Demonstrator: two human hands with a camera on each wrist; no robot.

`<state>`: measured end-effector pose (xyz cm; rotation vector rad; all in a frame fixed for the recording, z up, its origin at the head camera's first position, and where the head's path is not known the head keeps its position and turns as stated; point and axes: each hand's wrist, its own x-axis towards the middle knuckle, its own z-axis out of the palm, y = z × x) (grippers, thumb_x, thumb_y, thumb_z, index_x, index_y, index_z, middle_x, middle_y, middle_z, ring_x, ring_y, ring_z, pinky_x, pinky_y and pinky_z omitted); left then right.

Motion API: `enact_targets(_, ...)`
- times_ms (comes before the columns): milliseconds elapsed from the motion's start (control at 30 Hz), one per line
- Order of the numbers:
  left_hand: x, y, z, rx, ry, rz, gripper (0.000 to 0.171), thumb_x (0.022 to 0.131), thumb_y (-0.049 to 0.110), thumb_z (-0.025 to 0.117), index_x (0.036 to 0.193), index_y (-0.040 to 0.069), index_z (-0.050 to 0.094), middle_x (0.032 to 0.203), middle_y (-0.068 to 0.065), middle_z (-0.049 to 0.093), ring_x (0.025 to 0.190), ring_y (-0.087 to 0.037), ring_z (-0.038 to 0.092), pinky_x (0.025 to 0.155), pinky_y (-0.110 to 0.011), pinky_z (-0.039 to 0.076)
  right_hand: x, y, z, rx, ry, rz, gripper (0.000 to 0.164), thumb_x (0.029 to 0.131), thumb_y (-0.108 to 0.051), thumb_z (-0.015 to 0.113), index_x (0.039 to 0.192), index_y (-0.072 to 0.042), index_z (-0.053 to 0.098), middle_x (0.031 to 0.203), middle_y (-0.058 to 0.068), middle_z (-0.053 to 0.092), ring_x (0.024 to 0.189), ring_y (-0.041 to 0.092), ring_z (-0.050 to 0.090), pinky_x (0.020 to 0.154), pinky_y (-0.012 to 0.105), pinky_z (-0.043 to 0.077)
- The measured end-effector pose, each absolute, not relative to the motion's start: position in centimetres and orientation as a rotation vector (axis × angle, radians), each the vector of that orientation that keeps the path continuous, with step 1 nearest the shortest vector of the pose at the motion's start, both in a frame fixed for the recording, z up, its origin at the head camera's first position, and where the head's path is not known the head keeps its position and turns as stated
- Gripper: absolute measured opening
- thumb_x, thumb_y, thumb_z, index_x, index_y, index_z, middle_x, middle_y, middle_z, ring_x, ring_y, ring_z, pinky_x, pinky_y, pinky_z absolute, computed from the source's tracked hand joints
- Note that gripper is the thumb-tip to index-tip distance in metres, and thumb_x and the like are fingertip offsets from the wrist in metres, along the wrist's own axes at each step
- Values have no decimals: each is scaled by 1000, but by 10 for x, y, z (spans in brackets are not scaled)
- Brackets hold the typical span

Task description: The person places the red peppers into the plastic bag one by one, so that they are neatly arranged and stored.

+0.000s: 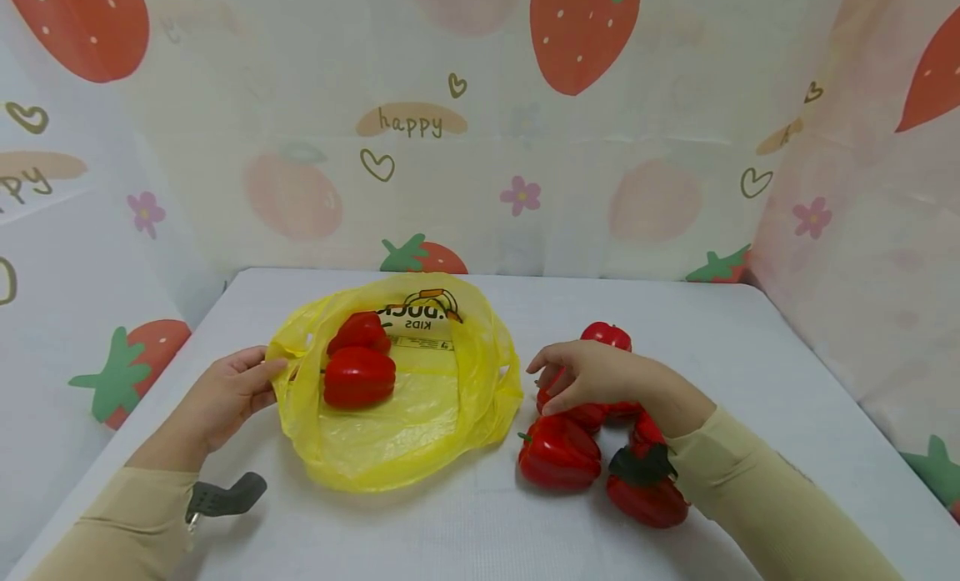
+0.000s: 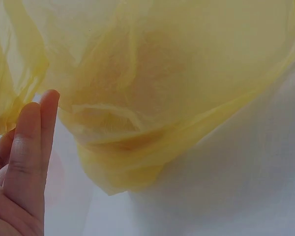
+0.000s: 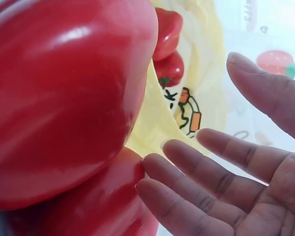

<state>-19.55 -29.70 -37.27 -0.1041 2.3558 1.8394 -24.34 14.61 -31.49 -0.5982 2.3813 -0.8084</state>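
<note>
A yellow plastic bag [image 1: 420,435] lies with its mouth spread wide, and two red bell peppers [image 1: 360,378] rest inside it. My left hand [image 1: 234,396] pinches the bag's left rim; in the left wrist view its fingers [image 2: 25,152] are nearly straight beside the thin yellow film. Over a cluster of red bell peppers right of the bag hovers my right hand [image 1: 592,377], holding nothing. Spread fingers [image 3: 196,189] show in the right wrist view, right at the surface of a large red pepper [image 3: 69,98]. The hand partly hides several peppers behind it.
The nearest loose pepper [image 1: 558,454] sits just right of the bag, with another pepper [image 1: 648,502] by the right sleeve. A dark wrist mount [image 1: 225,496] sticks out at the left cuff. Patterned cloth walls [image 1: 480,147] enclose the white table [image 1: 450,539].
</note>
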Motion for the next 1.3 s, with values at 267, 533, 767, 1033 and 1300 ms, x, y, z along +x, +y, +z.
enact_targets(267,-195,-297,-373,-91,2345,1851,67,89,45,52,136,-1,36,101,13,60,90,-9,61,80,-21,50,-237,150,-316,-513,2382,-780,45,71,-19,78,111,-21,59,100,0,62,91,17,60,72,35,54)
enact_targets(533,-194,-295,-372,-101,2342,1848,67,89,44,53,136,0,36,102,14,60,90,-9,60,81,-20,49,-234,152,-319,-563,2334,-756,44,72,-15,77,112,-17,60,96,-3,63,94,17,58,73,33,54)
enact_targets(767,-195,-295,-372,-103,2340,1848,66,90,43,52,136,0,36,101,13,60,89,-9,60,80,-21,50,-230,151,-320,-607,2331,-719,44,72,-16,78,111,-23,61,100,-7,63,100,14,56,75,32,53)
enact_targets(1033,-195,-294,-372,-113,2330,1848,66,89,43,53,136,0,36,103,12,59,89,-9,60,80,-21,50,-229,147,-323,-649,2261,-771,45,71,-14,78,112,-24,60,106,-6,62,104,16,56,77,35,53)
enact_targets(1300,-196,-294,-373,-99,2351,1833,67,89,44,53,137,1,36,105,10,59,90,-9,60,80,-21,50,-228,149,-327,-686,2226,-705,51,70,-12,78,117,-21,60,110,-9,60,109,15,54,79,34,53)
